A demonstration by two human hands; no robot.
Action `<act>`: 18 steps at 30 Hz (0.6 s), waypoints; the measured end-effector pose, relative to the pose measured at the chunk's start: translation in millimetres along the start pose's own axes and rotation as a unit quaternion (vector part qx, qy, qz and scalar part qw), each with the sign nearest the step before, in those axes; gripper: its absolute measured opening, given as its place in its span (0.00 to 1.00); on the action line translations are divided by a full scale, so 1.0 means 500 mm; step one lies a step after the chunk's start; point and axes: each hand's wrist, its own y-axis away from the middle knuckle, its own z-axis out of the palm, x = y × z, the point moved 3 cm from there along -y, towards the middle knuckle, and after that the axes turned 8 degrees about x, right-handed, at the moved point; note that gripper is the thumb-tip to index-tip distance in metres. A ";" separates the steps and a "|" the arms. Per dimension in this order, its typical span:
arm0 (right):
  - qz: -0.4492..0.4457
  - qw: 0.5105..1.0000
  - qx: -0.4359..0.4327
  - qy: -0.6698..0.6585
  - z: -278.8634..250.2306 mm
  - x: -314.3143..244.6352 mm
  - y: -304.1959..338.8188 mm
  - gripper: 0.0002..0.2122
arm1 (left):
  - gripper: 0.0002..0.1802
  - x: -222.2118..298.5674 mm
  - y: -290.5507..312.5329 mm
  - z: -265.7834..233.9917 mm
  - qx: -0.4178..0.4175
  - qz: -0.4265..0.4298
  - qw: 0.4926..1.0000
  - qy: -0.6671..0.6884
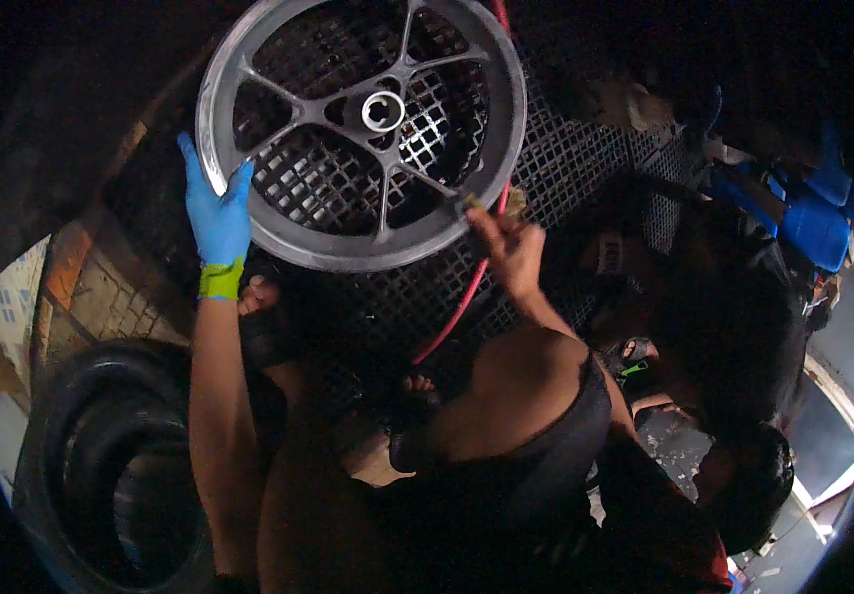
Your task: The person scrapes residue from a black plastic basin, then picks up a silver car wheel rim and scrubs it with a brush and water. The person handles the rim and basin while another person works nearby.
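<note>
A grey metal spoked wheel (383,255) is held at a tilt above a black plastic grid. Its round hub has a pale ring in the centre. My left hand (217,213), in a blue glove with a yellow-green band at the wrist, grips the rim on its left side, thumb inside and fingers outside. My bare right hand (512,247) is closed at the lower right of the wheel, pinching a small tan-brown piece (473,202) against the end of a spoke near the rim. What that piece is made of cannot be made out.
Black grid mesh (570,168) lies under and behind the wheel. A red hose (466,297) runs across it. Black tyres (80,436) sit at the lower left. My bare knee (516,386) is bent below my right hand. Blue plastic items (815,233) stand at the right.
</note>
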 end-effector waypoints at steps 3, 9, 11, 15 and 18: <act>0.156 0.985 -0.013 -0.073 0.007 0.026 -0.096 0.24 | 0.49 0.035 -0.016 0.005 -0.014 -0.001 1.000 0.025; 0.156 0.985 -0.055 0.039 -0.001 0.010 0.024 0.20 | 0.47 0.013 -0.086 -0.011 -0.130 0.067 0.989 0.011; 0.165 0.982 0.017 -0.089 -0.002 0.034 -0.053 0.20 | 0.46 0.043 -0.147 -0.010 -0.170 0.112 0.979 -0.016; 0.224 0.973 -0.038 -0.031 0.019 -0.040 0.013 0.19 | 0.47 0.064 -0.218 -0.001 -0.135 0.124 0.982 -0.041; 0.219 0.974 -0.041 -0.047 0.039 -0.065 0.057 0.20 | 0.53 0.064 -0.133 0.013 -0.007 0.006 0.995 0.097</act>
